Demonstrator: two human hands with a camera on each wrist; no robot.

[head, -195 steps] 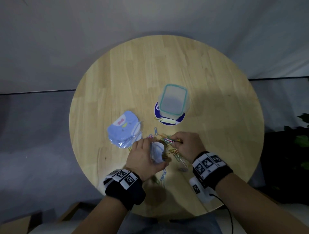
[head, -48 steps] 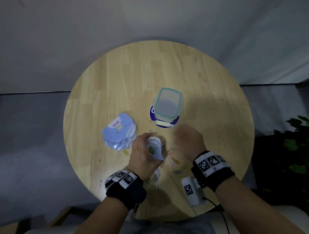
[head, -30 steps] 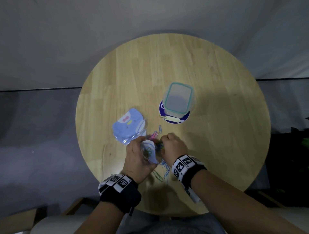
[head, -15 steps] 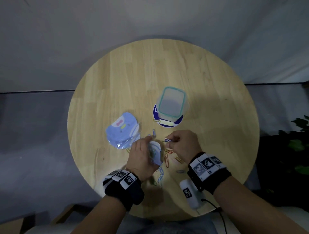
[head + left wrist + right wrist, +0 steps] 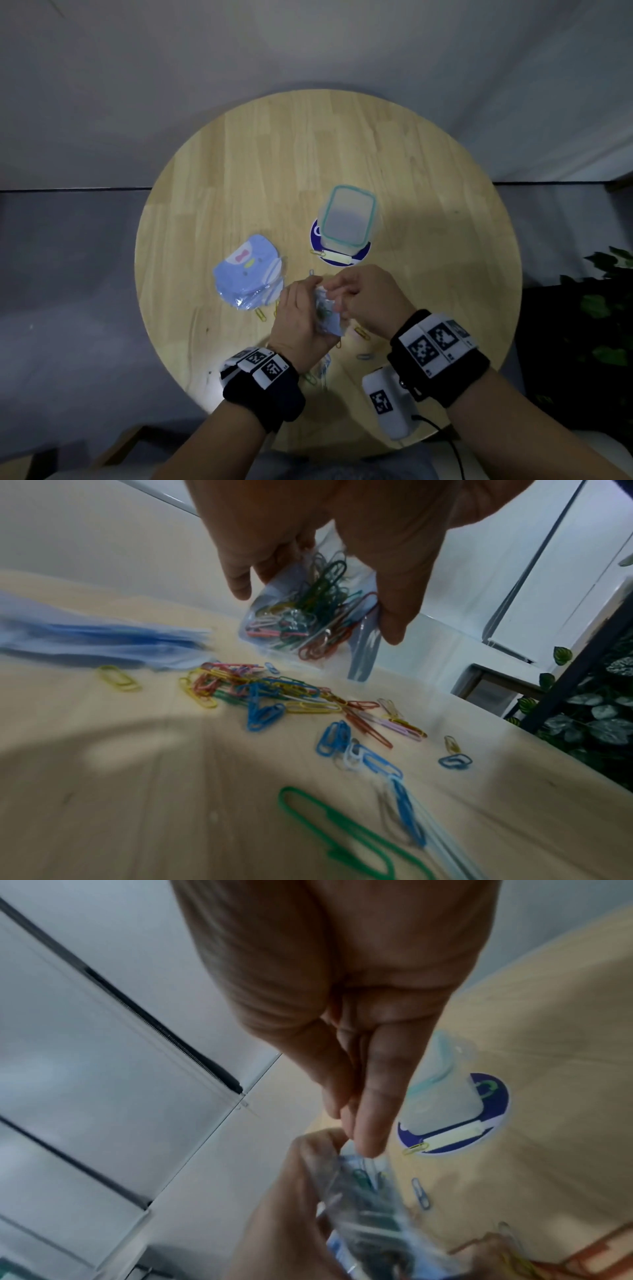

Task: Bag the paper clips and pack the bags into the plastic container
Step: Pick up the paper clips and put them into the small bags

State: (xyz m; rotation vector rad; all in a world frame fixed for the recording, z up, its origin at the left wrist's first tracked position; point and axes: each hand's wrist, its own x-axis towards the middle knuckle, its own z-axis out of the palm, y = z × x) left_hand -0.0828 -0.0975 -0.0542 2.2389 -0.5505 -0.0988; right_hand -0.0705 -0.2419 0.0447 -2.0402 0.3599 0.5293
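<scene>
The left hand (image 5: 298, 317) is curled round a small see-through bag (image 5: 308, 615) with many paper clips in it, held just above the round table (image 5: 239, 164). The right hand (image 5: 368, 298) pinches the top edge of the bag with thumb and fingertips (image 5: 368, 1139).

The bag is thin, soft and slippery – it will flop, so hold it by the top edge and keep the mouth up, or clips may spill out.

More loose clips (image 5: 260, 691) lie on the table under the hands. They are tiny and light, best pinched one or a few at a time.

The plastic container (image 5: 347, 217) sits at 12 o'clock from the hands, lid on. A stack of blue bags (image 5: 248, 270) lies at 10 o'clock.
</scene>
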